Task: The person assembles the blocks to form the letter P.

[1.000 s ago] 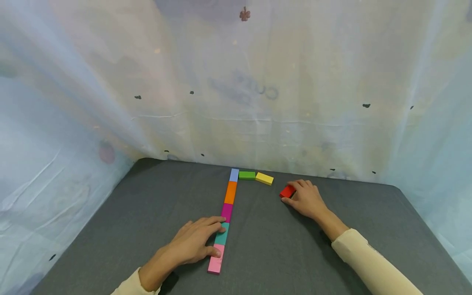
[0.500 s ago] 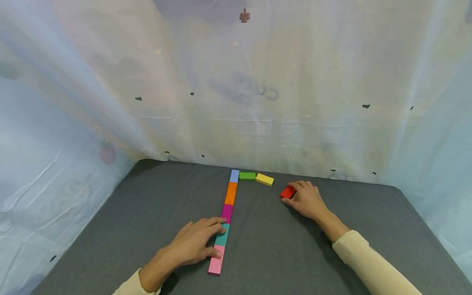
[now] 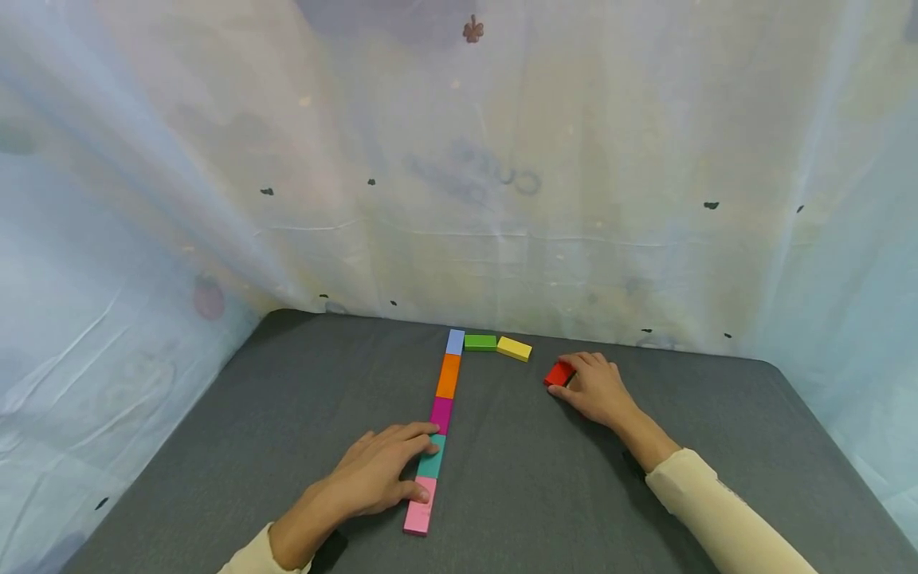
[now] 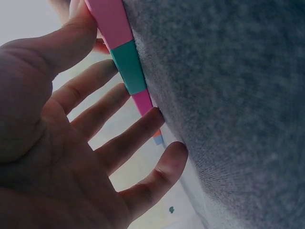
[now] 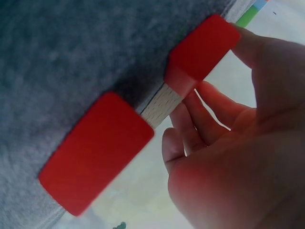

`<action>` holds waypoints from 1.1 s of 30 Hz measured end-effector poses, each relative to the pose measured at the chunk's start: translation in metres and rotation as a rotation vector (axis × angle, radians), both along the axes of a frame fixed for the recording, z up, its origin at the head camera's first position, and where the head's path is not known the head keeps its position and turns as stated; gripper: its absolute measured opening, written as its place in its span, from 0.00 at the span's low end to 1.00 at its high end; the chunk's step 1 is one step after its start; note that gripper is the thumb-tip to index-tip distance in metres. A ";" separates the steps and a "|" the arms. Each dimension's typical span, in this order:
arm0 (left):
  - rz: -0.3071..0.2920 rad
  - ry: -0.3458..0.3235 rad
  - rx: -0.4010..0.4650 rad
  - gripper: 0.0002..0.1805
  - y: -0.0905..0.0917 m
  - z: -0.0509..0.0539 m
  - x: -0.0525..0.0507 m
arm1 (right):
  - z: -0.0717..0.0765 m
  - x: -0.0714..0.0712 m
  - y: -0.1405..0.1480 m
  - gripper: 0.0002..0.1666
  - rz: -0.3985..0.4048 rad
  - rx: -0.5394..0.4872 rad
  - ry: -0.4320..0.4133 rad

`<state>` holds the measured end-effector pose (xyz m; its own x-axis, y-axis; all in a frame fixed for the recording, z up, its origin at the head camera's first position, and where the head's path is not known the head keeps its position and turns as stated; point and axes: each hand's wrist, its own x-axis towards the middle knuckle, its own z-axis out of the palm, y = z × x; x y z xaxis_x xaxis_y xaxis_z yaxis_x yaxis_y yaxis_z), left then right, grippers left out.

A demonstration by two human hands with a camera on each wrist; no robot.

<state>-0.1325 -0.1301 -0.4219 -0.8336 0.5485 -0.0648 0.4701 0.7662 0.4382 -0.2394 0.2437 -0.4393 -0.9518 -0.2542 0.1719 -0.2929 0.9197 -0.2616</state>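
In the head view my left hand (image 3: 376, 470) lies over a straight row of blocks, fingers spread. Its thumb touches the pink block (image 3: 418, 518); fingertips reach the teal block (image 3: 433, 462) and the magenta block (image 3: 442, 413). In the left wrist view the hand (image 4: 62, 129) has loosely extended fingers along the row's side. My right hand (image 3: 595, 387) holds a red block (image 3: 559, 372) between thumb and fingers. The right wrist view shows this red block (image 5: 205, 52), a second red block (image 5: 97, 155) and a bare-wood piece (image 5: 161, 106) between them.
Past the magenta block, the row continues with an orange block (image 3: 448, 376) and a light-blue block (image 3: 455, 342). A green block (image 3: 480, 343) and an angled yellow block (image 3: 514, 348) extend rightward from its far end. The dark grey table (image 3: 502, 494) meets a hanging cloth (image 3: 574, 159).
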 end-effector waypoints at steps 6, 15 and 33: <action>0.000 0.014 0.014 0.26 0.000 0.000 0.002 | 0.000 0.000 0.000 0.35 0.023 -0.021 -0.007; -0.003 0.018 0.014 0.26 -0.001 0.000 0.003 | -0.001 0.001 -0.002 0.35 0.015 -0.009 -0.012; -0.015 0.022 0.030 0.26 -0.001 0.000 0.002 | 0.000 0.001 0.001 0.36 0.006 -0.024 -0.041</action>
<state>-0.1305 -0.1314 -0.4216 -0.8262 0.5625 -0.0302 0.4913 0.7458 0.4500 -0.2380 0.2447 -0.4395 -0.9566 -0.2561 0.1388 -0.2869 0.9112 -0.2956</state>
